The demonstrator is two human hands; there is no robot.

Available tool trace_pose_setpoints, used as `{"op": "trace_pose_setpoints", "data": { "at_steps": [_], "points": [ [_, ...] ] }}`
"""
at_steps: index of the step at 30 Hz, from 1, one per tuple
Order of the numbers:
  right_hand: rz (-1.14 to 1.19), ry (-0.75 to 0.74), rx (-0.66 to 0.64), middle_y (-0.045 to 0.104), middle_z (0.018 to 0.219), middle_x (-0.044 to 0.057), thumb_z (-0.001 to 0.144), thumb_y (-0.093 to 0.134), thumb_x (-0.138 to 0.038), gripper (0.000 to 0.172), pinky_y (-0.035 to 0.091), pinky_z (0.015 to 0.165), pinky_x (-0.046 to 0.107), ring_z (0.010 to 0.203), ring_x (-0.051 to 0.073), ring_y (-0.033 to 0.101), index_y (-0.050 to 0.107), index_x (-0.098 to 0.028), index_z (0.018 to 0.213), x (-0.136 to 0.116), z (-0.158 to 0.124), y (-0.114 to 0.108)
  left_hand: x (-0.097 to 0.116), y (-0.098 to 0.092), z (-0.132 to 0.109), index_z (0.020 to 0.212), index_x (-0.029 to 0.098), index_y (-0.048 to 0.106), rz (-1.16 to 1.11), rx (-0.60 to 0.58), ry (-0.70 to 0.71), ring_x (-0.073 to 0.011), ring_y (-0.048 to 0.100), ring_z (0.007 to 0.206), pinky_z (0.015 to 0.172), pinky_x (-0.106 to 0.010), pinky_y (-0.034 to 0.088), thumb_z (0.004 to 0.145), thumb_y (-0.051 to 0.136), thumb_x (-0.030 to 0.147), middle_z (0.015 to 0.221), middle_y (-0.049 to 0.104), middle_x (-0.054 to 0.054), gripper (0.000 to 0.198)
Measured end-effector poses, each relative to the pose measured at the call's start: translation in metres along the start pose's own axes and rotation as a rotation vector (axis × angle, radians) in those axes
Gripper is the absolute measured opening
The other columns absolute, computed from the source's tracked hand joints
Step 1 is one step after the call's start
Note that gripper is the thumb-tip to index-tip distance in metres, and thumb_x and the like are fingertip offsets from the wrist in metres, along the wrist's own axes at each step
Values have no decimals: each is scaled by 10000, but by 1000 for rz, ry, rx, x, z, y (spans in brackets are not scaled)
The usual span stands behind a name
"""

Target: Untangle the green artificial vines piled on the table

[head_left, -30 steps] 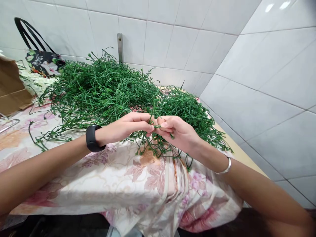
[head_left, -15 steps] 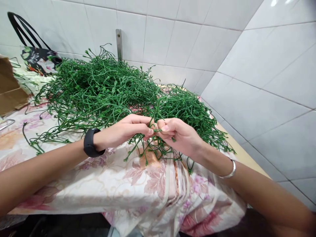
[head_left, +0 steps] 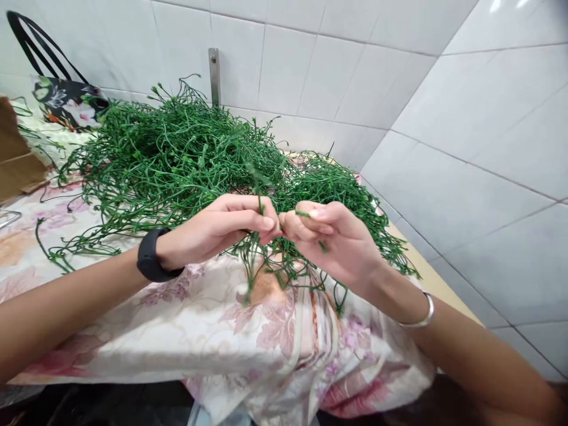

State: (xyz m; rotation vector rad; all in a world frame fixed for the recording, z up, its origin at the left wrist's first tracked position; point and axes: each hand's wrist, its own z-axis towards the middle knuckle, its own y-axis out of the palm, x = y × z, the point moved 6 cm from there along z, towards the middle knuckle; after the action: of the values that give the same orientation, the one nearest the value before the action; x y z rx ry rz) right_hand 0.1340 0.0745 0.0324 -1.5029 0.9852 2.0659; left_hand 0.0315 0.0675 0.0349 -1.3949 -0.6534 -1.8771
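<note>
White tiled wall (head_left: pixel 465 118) stands behind and to the right of both hands. The flowered cloth (head_left: pixel 177 331) lies under them and hangs over the table edge below the wrists. Just beyond the fingers the heap (head_left: pixel 177 154) of green stems spreads wide, taller past the left hand, lower past the right; it lies as it did a second ago. Far off past the left forearm are a brown box (head_left: pixel 13 154) and a flowered bag (head_left: pixel 66 103), both a little further to the side of the view than before.

The left hand (head_left: pixel 217 228) is closed, thumb against fingertips, pinching a sprig (head_left: pixel 251 266). Its stalk now pokes up above the knuckles and its branches hang blurred under the hand, over the cloth. The right hand (head_left: pixel 337 239) is curled, thumb pressed on forefinger, nipping a short green bit (head_left: pixel 304 213) whose end sticks out toward the left hand. A second ago both sets of fingertips met on one piece; now each holds its own, the tips close together but with a small gap. Both hands have come up slightly.

A black watch (head_left: pixel 148 260) sits on the left wrist, a silver bangle (head_left: pixel 419 316) on the right. A metal strip (head_left: pixel 215 74) is fixed to the wall past the heap.
</note>
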Motion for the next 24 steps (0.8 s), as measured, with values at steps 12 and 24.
{"op": "trace_pose_setpoints", "data": {
  "at_steps": [12,24],
  "points": [
    [-1576,-505,582,563,926,50,838,429,-304,205,258,854,430,967,227,451,596,-214,919,-50,-3,-40,-4,-21,4,819,137,588,377,178,83,-104,517,757,675,-225,430,717,627,277,837,566,-28,177],
    [-1538,-469,-34,590,831,-13,827,483,-353,176,232,821,328,839,125,493,526,-191,774,-22,-3,-1,-3,-16,0,818,133,537,580,225,125,-90,510,680,590,-200,439,690,646,278,808,549,-23,222]
  ]
}}
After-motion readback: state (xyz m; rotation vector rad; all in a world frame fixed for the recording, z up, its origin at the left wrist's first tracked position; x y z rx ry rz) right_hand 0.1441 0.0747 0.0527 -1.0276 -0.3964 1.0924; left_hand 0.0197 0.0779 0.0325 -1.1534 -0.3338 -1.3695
